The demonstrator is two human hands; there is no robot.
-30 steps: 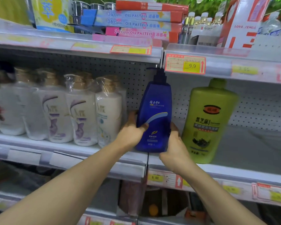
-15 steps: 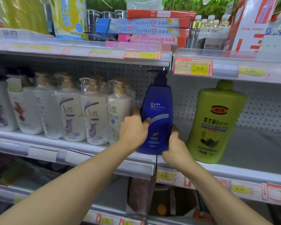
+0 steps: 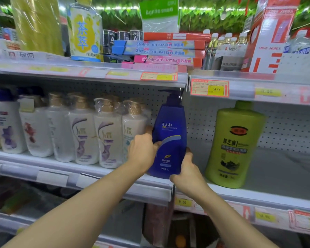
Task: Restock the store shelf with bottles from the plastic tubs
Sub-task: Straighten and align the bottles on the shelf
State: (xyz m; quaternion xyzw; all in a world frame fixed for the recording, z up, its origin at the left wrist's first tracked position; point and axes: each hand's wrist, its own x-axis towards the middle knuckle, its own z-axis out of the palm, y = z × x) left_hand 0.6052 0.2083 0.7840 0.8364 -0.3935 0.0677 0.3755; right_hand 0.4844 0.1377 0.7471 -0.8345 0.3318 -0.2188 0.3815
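A blue pump bottle [image 3: 169,138] is seen being set upright on the middle shelf [image 3: 115,173], at the seam where two shelf sections meet. It is gripped from both sides: the left hand [image 3: 141,151] is curled round its left flank, thumb across the label, and the right hand [image 3: 187,171] is wrapped about its lower right corner. Against the views of a second earlier, the bottle has been shifted only slightly and the grip kept, so placement is judged nearly complete, with release outstanding. Wrapped white bottles [image 3: 107,133] are lined up just to its left; a green bottle [image 3: 235,145] is stood to its right, apart from it. No plastic tubs are shown, so their contents cannot be told.
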